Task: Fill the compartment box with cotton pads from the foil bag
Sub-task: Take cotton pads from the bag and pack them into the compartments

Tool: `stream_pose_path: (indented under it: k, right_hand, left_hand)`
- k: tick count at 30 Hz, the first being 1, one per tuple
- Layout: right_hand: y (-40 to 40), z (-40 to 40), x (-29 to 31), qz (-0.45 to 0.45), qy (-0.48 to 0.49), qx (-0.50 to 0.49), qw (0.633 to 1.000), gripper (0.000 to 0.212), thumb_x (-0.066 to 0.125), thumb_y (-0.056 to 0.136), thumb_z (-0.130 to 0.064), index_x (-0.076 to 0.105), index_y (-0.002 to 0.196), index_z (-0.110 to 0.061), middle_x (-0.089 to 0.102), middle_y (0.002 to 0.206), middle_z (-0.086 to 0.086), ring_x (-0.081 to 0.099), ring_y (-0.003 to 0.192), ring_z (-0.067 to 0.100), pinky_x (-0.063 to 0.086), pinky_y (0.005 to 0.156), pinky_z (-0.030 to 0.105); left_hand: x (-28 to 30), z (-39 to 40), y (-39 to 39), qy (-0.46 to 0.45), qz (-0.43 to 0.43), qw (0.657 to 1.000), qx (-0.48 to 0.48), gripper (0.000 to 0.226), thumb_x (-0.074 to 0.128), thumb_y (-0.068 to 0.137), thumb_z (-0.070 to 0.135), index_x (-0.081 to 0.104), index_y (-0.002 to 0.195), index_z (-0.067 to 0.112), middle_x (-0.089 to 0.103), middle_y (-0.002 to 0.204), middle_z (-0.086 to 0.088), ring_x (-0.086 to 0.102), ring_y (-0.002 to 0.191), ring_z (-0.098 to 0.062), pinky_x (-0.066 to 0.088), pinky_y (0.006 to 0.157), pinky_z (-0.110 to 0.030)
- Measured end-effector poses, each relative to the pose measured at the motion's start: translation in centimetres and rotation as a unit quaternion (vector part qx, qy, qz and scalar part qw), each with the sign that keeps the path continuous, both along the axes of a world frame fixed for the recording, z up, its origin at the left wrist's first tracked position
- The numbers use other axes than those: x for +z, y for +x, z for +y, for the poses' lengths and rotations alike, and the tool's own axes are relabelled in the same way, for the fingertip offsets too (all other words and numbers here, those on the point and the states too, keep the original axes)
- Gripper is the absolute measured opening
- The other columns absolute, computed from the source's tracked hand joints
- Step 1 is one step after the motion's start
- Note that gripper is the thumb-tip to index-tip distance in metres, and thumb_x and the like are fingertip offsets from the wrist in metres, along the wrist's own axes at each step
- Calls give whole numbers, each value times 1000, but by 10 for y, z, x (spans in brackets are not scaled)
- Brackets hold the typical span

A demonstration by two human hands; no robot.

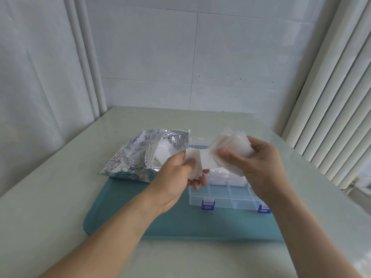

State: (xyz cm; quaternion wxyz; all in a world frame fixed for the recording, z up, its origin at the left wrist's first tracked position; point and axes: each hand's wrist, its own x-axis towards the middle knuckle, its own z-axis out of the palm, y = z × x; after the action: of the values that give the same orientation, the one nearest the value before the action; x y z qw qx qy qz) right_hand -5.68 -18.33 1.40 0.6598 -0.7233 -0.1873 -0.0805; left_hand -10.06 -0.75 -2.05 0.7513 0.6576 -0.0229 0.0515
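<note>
On pale table [60, 197] (tiled wall [200, 57] behind): teal tray [120, 213]; both hands [259, 163] pinching cotton pads [230, 145].

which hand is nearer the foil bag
Left. The left hand pinches a cotton pad right beside the foil bag; the right hand holds a fanned stack of pads above the compartment box, farther away.

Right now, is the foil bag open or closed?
Open. The bag lies on its side with its mouth gaping toward the box, and white pads show inside.
</note>
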Motion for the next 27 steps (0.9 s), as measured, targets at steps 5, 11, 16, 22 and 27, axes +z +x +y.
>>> stream_pose_path:
  k: [5, 11, 16, 22, 27]
  right_hand:
    - [-4, 11, -8, 3, -16, -28, 999, 21, 89, 73, -22, 74, 83, -10, 67, 67, 0, 56, 57, 14, 45, 52, 27]
    - [-6, 13, -8, -14, -58, -29, 998, 21, 90, 70, -26, 75, 80, -16, 68, 67, -2, 57, 55, 13, 45, 51, 30]
    - [-3, 6, -6, 8, -24, -37, 999, 19, 88, 74, -20, 75, 83, -10, 65, 65, -3, 53, 55, 10, 44, 50, 23]
    - [-3, -11, 5, 7, -16, 36, 999, 20, 87, 70, -10, 75, 86, -6, 68, 67, -2, 59, 57, 10, 47, 51, 20]
    - [-6, -3, 2, -25, -94, 81, 992, 22, 88, 69, -20, 76, 84, -9, 72, 74, 3, 60, 63, 10, 48, 58, 22]
  left_hand:
    - [7, -6, -5, -92, 13, 995, -44, 42, 30, 108, 23, 58, 114, -7, 61, 83, -19, 59, 63, -25, 43, 57, -31]
    - [4, -5, -5, 14, -3, 1000, -19, 31, 40, 107, 20, 61, 101, -3, 60, 76, -13, 53, 56, -19, 33, 50, -27]
    - [0, -5, -5, 42, 0, 999, 21, 24, 42, 106, 10, 61, 92, 3, 64, 70, -5, 53, 51, -15, 36, 47, -22]
    - [9, 1, -7, 5, 27, 1000, -16, 28, 38, 106, 16, 60, 99, -1, 62, 76, -15, 53, 53, -21, 32, 46, -26]
    - [15, 2, -15, 61, 27, 987, -146, 32, 43, 102, 33, 66, 107, 11, 58, 78, -13, 54, 58, -18, 34, 51, -23]
